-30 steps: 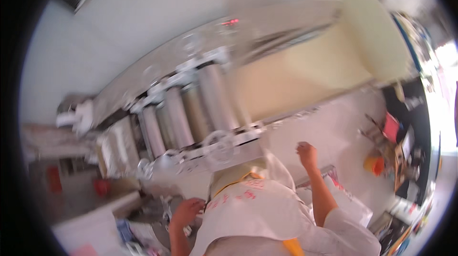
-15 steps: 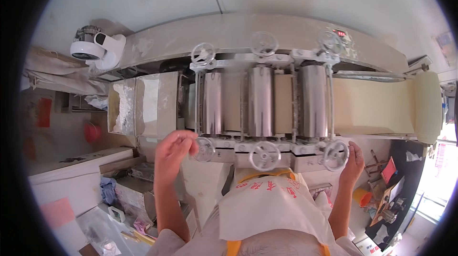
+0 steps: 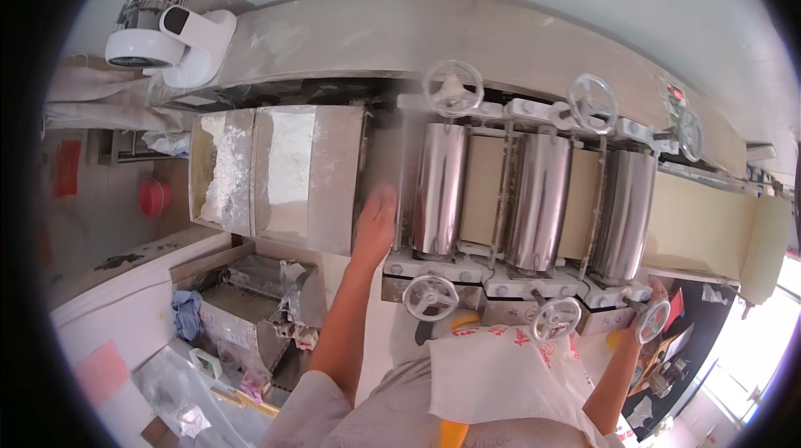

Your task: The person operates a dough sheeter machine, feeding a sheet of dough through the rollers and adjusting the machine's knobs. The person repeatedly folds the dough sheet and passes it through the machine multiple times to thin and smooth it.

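My left hand [image 3: 378,218] reaches in beside the left end of a dough sheeting machine, close to its leftmost shiny steel roller [image 3: 440,189]. Its fingers look stretched out, slightly blurred, with nothing visible in them. At the machine's right front corner, my right hand [image 3: 657,291] is at a metal handwheel [image 3: 652,321], its fingers apparently round the rim and partly hidden by it. A middle roller [image 3: 540,202] and a right roller [image 3: 626,214] stand parallel, with a pale yellow dough sheet [image 3: 697,218] running out to the right into a thick roll [image 3: 763,248].
Left of the rollers is a metal trough with white flour [image 3: 221,173]. More handwheels, such as the front left one [image 3: 430,298], jut from the machine. A white fan [image 3: 150,39] sits at the back left. Below the trough stands a flour-dusted metal machine [image 3: 250,306].
The view has swung left, so the machine appears farther right. My left hand has moved from beside the front left handwheel inward to the left roller's side. My right hand stays at the right handwheel.
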Demonstrator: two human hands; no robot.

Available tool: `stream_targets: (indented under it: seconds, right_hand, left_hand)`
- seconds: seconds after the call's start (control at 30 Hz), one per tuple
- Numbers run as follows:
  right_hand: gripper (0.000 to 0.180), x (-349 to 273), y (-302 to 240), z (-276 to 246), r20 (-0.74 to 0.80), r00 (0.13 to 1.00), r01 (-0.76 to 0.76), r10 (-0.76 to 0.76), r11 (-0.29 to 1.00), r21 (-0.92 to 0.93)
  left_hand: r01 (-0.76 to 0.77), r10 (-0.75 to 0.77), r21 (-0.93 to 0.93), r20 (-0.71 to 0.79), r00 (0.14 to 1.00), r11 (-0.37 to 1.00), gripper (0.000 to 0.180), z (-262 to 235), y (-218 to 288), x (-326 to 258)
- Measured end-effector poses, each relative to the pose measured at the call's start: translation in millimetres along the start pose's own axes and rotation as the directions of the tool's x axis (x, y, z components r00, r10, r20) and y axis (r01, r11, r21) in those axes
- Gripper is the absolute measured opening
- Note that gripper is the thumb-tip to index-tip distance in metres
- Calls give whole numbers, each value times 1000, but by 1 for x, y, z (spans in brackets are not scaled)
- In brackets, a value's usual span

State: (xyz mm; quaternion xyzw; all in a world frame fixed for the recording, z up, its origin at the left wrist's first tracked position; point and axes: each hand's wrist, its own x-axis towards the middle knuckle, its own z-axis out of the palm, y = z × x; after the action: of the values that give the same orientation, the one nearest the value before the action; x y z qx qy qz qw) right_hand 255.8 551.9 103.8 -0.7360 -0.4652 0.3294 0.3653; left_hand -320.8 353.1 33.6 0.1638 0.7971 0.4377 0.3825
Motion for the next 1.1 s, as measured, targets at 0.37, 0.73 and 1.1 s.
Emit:
stream_targets:
  seconds: [0.37, 0.73, 1.1]
  right_hand:
    - [25, 1, 2, -6, 238, 850, 522, -470, 694, -496]
    - [31, -34, -33, 12, 283, 778, 609, -561, 560, -562]
    - [23, -44, -92, 43, -224, 971, -113, 87, 988, -106]
  left_hand:
    - [116, -112, -181, 34, 993, 977, 94, 29, -37, 91]
    - [247, -238, -135, 81, 968, 960, 103, 19, -22, 106]
    - [-145, 137, 94, 94, 986, 985, 64, 11, 26, 22]
